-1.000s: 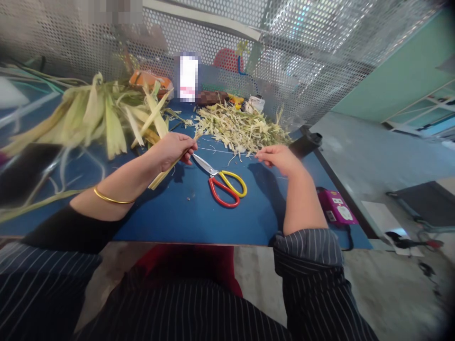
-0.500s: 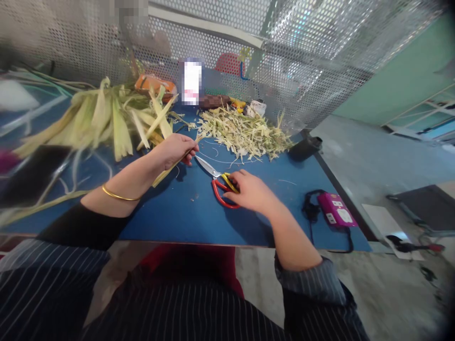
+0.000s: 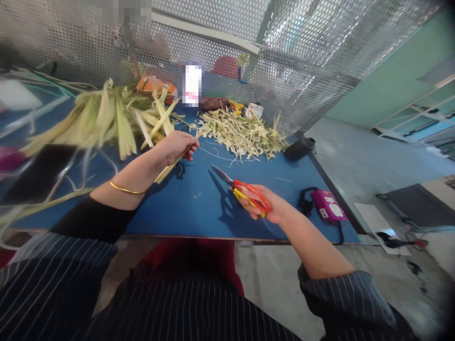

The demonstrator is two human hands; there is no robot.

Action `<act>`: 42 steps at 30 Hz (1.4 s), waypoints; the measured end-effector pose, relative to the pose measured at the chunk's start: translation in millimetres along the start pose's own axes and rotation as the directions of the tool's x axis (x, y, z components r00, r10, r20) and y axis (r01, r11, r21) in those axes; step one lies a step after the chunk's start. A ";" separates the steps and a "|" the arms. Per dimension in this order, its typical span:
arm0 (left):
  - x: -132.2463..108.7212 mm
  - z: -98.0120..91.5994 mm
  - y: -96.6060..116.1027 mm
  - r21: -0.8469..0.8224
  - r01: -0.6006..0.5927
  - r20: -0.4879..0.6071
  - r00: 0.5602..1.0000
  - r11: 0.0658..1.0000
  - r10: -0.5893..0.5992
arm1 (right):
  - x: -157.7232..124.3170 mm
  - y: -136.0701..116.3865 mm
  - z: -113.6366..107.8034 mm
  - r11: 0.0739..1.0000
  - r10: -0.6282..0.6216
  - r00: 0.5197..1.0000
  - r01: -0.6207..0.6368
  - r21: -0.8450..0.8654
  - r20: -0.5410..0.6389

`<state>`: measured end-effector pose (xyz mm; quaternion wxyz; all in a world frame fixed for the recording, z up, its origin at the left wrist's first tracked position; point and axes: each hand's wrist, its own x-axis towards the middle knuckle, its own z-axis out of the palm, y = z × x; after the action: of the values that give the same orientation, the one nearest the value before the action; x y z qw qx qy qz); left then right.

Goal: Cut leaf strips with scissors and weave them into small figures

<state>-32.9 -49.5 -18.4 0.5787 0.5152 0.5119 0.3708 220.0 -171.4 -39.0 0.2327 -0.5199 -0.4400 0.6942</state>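
Note:
My left hand (image 3: 180, 146) is closed around a folded strip of corn husk (image 3: 165, 173), whose ends stick out on both sides of my fingers. To the right, my right hand (image 3: 265, 203) grips a pair of scissors (image 3: 249, 193) with one red and one yellow handle. The scissors are lifted off the blue table (image 3: 199, 213), and their blades look closed and point up and left toward my left hand. Beyond my left hand lies a spread bundle of pale green corn husks (image 3: 103, 116). A heap of husk scraps (image 3: 245, 135) sits at the back.
A dark cylinder (image 3: 299, 149) lies near the table's right edge, with a magenta box (image 3: 329, 205) and its cable in front. An orange packet (image 3: 157, 86) stands at the back. A perforated metal screen (image 3: 213, 28) rises behind the table. A dark flat object (image 3: 39, 173) lies left.
My right hand has picked the scissors up off the table and drawn them right and toward me, turning them over. My left hand still holds the husk strip in nearly the same place.

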 end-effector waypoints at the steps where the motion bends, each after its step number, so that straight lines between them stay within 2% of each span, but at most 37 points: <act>1: -0.1 0.0 -0.1 -0.001 -0.003 0.006 1.000 1.000 0.003 | -1.8 2.7 -0.5 0.993 -0.008 0.999 0.004 0.118 0.037; 3: 0.3 -0.1 -0.8 -0.003 -0.007 0.016 1.000 1.000 0.007 | -4.4 5.9 0.2 0.959 -0.044 0.995 0.017 0.284 0.089; 5: 1.2 -0.3 -1.9 -0.004 -0.007 0.021 1.000 1.000 0.007 | -5.0 5.9 2.8 0.932 -0.070 0.992 0.026 0.361 0.109; 11: 3.0 -0.8 -3.6 0.007 -0.012 0.023 1.000 1.000 0.012 | 8.3 -6.8 13.9 0.919 0.045 0.997 -0.067 0.388 0.066; 15: 3.1 -0.6 -2.8 0.006 -0.016 0.033 0.999 1.000 0.016 | 27.7 -11.0 14.6 0.930 0.018 1.000 -0.010 0.366 -0.018; 19: 4.6 0.3 -4.6 0.023 -0.018 0.027 1.000 1.000 0.017 | 45.1 -4.5 11.7 0.953 -0.002 0.996 0.028 0.303 -0.085; 23: 5.9 0.4 -6.6 0.038 -0.024 0.035 0.999 0.999 0.023 | 43.5 1.5 14.8 0.978 -0.071 0.983 0.103 0.180 -0.171; 25: 5.7 -0.1 -5.9 0.039 -0.031 0.031 0.999 0.999 0.030 | 35.1 0.6 18.6 0.988 -0.140 0.969 0.150 0.035 -0.206; 27: 5.2 -1.1 -4.3 0.027 -0.042 0.018 0.999 0.999 0.041 | 25.2 -1.2 22.7 0.971 -0.174 0.958 0.127 -0.203 -0.230; 28: 4.9 -1.7 -3.5 0.016 -0.045 0.009 0.999 0.999 0.045 | 20.7 -1.6 24.9 0.926 -0.198 0.951 0.102 -0.364 -0.236; 29: 4.7 -2.4 -2.7 0.004 -0.047 0.000 0.999 0.999 0.047 | 16.9 -1.3 27.1 0.839 -0.239 0.940 0.075 -0.538 -0.242; 31: 4.4 -3.7 -1.6 -0.020 -0.046 -0.010 0.999 0.999 0.045 | 11.2 0.8 32.1 0.555 -0.361 0.905 0.016 -0.832 -0.224; 33: 4.0 -4.2 -1.4 -0.033 -0.044 -0.008 0.999 0.998 0.044 | 6.8 1.7 37.0 0.259 -0.446 0.882 -0.037 -0.965 -0.153; 34: 3.6 -4.0 -1.4 -0.033 -0.042 -0.003 0.999 0.999 0.042 | 4.7 0.2 38.8 0.162 -0.446 0.887 -0.054 -0.985 -0.122; 35: 3.1 -3.6 -1.4 -0.031 -0.039 0.003 0.999 0.999 0.040 | 2.7 -3.2 39.5 0.102 -0.421 0.902 -0.057 -0.993 -0.095; 37: 1.3 -1.9 -1.1 -0.024 -0.031 0.013 0.999 0.999 0.032 | 0.4 -15.5 35.9 0.069 -0.330 0.943 -0.025 -0.997 -0.046; 39: -1.2 0.2 0.1 -0.026 -0.019 0.024 1.000 0.999 0.019 | 4.1 -31.3 23.7 0.126 -0.216 0.976 0.027 -0.992 -0.001; 40: -2.7 1.1 1.0 -0.031 -0.011 0.030 0.999 0.999 0.011 | 9.6 -38.4 14.5 0.186 -0.155 0.987 0.062 -0.981 0.033; 41: -4.1 1.9 2.2 -0.038 -0.001 0.039 0.999 0.999 0.002 | 17.8 -43.9 3.8 0.253 -0.143 0.989 0.082 -0.964 0.046; 42: -5.5 2.5 3.5 -0.047 0.009 0.048 0.999 0.999 -0.007 | 28.4 -47.2 -7.8 0.286 -0.226 0.974 0.046 -0.957 -0.021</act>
<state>-31.2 -54.6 -14.0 0.6041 0.5081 0.4913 0.3680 210.9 -122.5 -14.0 -0.0290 -0.5680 -0.7885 0.2343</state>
